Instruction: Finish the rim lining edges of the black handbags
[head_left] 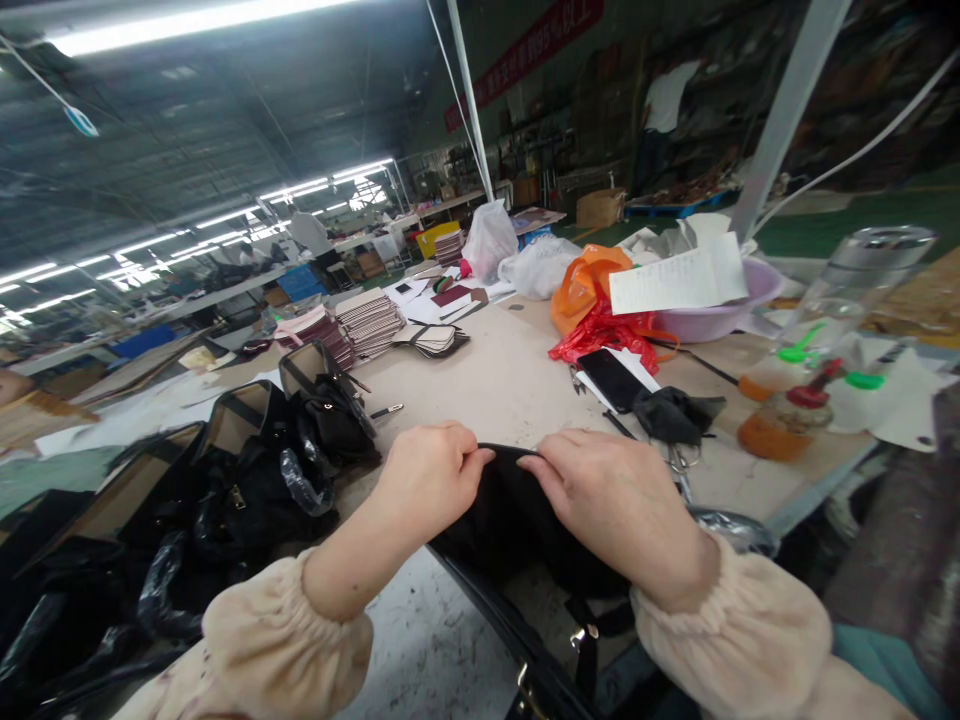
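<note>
A black handbag [517,530] with gold-coloured metal fittings hangs in front of me over the table's near edge. My left hand [435,470] pinches its upper edge between thumb and fingers. A short way to the right, my right hand [600,490] grips the same edge, thumb on the near side. Between the two hands the edge runs as a thin dark strip. Lower down, the bag's body falls into shadow, and the right forearm hides part of it.
Several black handbags [240,450] stand at left. Stacked panels [367,325] lie behind. To the right are a phone [611,380], a black cloth [675,412], an orange bag [589,285], a purple basin [712,310] and bottles of amber liquid [784,425]. A pen [387,411] lies on the table [510,370].
</note>
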